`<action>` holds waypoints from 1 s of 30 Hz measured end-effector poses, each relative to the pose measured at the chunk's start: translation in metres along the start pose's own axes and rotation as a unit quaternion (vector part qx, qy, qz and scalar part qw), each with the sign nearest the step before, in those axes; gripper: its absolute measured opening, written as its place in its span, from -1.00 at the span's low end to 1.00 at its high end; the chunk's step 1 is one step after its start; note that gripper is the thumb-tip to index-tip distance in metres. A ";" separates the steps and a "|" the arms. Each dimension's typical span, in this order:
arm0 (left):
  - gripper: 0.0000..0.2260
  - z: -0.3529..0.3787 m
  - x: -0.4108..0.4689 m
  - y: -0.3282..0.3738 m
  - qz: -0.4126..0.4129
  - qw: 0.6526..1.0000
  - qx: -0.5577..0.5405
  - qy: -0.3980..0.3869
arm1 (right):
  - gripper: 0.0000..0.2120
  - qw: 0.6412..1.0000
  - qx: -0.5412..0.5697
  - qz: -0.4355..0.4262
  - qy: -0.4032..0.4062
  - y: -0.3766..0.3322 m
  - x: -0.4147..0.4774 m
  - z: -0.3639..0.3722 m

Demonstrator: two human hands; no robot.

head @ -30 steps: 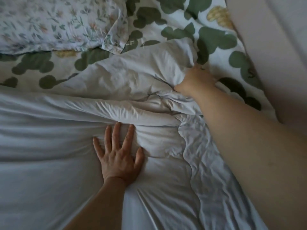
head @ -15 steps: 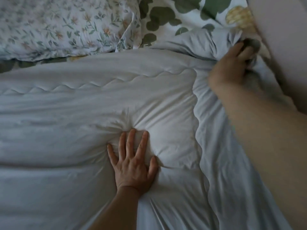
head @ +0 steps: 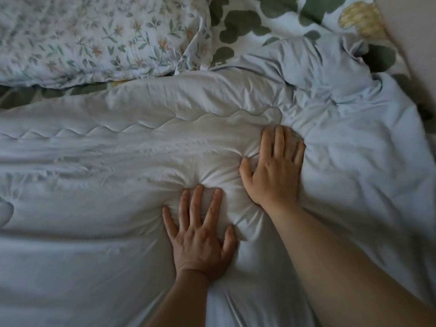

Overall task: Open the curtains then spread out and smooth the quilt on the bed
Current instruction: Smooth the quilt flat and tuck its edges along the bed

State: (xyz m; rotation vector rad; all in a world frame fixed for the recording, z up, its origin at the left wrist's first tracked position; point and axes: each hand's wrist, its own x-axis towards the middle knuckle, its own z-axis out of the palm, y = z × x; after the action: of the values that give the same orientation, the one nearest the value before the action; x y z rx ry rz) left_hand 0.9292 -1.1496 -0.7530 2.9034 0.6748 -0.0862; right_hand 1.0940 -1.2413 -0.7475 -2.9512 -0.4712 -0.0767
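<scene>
A pale blue-white quilt (head: 99, 175) covers most of the bed, its top edge lying just below the pillow. The quilt's upper right corner (head: 330, 74) is still bunched and creased. My left hand (head: 200, 234) lies flat on the quilt with fingers spread, pressing a dent into it. My right hand (head: 276, 168) also rests flat and open on the quilt, just up and to the right of the left hand. Neither hand grips any fabric. No curtains are in view.
A floral pillow (head: 94, 36) lies at the top left. A sheet with large green leaf shapes (head: 247, 22) shows above the quilt and along the right edge. A pale wall (head: 415, 31) borders the bed on the right.
My right hand let go of the quilt's upper right corner and came down flat beside the left hand. The quilt now reaches up to the pillow. My left hand stayed pressing.
</scene>
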 end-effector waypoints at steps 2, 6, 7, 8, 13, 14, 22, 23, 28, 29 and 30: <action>-0.33 -0.002 -0.002 0.000 0.004 1.000 -0.007 0.005 | -0.29 1.000 0.010 0.002 0.006 -0.002 0.002 0.001; -0.30 -0.011 0.015 -0.009 0.048 0.994 -0.051 0.081 | -0.28 1.000 -0.001 0.000 0.018 -0.001 0.004 0.005; -0.31 -0.016 0.032 -0.014 0.027 0.992 -0.061 0.109 | -0.27 1.000 0.003 -0.001 0.020 -0.001 0.006 0.005; -0.32 -0.020 0.048 -0.018 -0.007 0.990 -0.063 0.123 | -0.28 1.000 0.007 -0.002 0.021 0.000 0.005 0.006; -0.36 -0.012 0.090 -0.020 -0.077 0.996 0.004 0.049 | -0.28 1.000 -0.003 0.001 0.025 0.001 0.007 0.007; -0.36 -0.009 0.092 -0.020 -0.079 0.996 0.006 0.047 | -0.28 1.000 0.001 0.001 0.027 0.002 0.008 0.007; -0.35 -0.008 0.098 -0.026 -0.072 0.996 0.002 0.048 | -0.39 0.977 0.141 -0.062 0.149 -0.014 0.039 -0.013; -0.35 -0.008 0.098 -0.026 -0.071 0.996 0.003 0.047 | -0.47 0.964 0.157 -0.087 0.195 -0.021 0.059 -0.021; -0.33 -0.009 0.102 -0.028 -0.066 0.997 0.008 0.042 | -0.74 0.985 0.046 -0.159 0.045 -0.049 0.179 -0.064; -0.33 -0.009 0.102 -0.028 -0.067 0.997 0.008 0.041 | -0.74 0.988 0.034 -0.150 -0.034 -0.052 0.191 -0.066; -0.32 -0.009 0.103 -0.028 -0.067 0.997 0.007 0.041 | -0.72 0.985 0.020 -0.133 -0.108 -0.053 0.197 -0.067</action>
State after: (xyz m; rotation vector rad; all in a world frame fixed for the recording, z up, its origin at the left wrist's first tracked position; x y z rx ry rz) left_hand 1.0089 -1.0788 -0.7577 2.8857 0.8865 0.0121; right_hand 1.2630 -1.1416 -0.6596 -2.8506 -0.8839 0.2240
